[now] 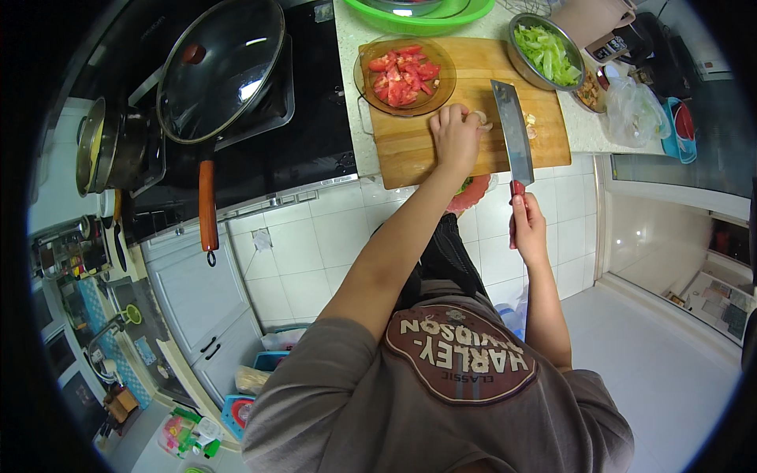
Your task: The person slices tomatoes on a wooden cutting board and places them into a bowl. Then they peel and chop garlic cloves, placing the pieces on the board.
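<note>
My right hand grips the red handle of a cleaver, its broad blade pointing away from me over the wooden cutting board. To the left of the blade, my left hand has its fingers bent around a pale piece of food, which looks like garlic and is partly hidden. Small pale chopped bits lie on the board just right of the blade. An amber glass plate with cut tomato wedges rests on the board's far left part.
A steel bowl of chopped lettuce stands at the board's far right corner, near a plastic bag. A green basin is behind. Left, a glass-lidded pan sits on the stove, handle jutting past its edge. A red bowl is below the board.
</note>
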`<action>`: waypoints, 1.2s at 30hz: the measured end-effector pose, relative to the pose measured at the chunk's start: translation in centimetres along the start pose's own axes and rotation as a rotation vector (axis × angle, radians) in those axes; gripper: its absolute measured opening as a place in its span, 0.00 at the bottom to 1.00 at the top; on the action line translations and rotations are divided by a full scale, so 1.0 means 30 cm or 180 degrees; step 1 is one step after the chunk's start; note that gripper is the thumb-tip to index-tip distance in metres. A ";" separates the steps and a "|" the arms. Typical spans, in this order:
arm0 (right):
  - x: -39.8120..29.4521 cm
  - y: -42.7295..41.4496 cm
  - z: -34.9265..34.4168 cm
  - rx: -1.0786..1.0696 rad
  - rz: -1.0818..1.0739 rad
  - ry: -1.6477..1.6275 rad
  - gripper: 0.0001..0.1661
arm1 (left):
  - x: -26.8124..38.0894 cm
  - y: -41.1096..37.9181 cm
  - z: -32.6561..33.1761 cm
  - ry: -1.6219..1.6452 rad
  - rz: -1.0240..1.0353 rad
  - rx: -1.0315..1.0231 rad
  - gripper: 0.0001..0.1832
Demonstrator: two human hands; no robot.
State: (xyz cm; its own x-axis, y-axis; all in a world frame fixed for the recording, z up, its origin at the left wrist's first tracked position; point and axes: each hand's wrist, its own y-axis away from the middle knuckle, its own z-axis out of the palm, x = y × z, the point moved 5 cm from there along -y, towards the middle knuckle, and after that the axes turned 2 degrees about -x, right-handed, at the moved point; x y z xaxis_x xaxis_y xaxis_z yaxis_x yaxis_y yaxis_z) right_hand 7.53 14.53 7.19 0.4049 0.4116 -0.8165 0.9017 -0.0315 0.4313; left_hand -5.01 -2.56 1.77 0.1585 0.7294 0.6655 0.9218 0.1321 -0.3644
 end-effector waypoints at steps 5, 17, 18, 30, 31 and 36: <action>-0.004 0.006 -0.007 0.1304 -0.1257 0.1359 0.19 | -0.053 0.085 -0.152 0.0120 -0.0054 0.0283 0.10; 0.094 -0.085 0.081 0.1124 -0.0311 0.2090 0.31 | -0.138 0.247 -0.404 0.0288 -0.0452 0.0792 0.23; 0.070 -0.058 0.067 0.1263 -0.0486 0.1829 0.29 | -0.145 0.256 -0.409 0.0281 -0.0484 0.0827 0.23; 0.133 -0.141 0.128 0.1021 -0.0029 0.2486 0.36 | -0.145 0.274 -0.423 0.0470 -0.0627 0.0940 0.24; 0.114 -0.125 0.117 0.1084 -0.0163 0.2220 0.34 | -0.148 0.278 -0.425 0.0474 -0.0641 0.0931 0.24; 0.064 -0.075 0.120 0.1300 -0.0476 0.1763 0.31 | -0.169 0.308 -0.423 0.0459 -0.0680 0.0976 0.24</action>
State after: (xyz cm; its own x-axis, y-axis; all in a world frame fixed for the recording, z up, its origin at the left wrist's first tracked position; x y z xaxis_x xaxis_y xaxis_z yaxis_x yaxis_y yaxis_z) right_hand 6.84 12.12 3.27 0.2331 0.8380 -0.4934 0.9704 -0.2332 0.0624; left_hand 7.20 -13.56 3.29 0.0428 0.5649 0.8241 0.7945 0.4809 -0.3709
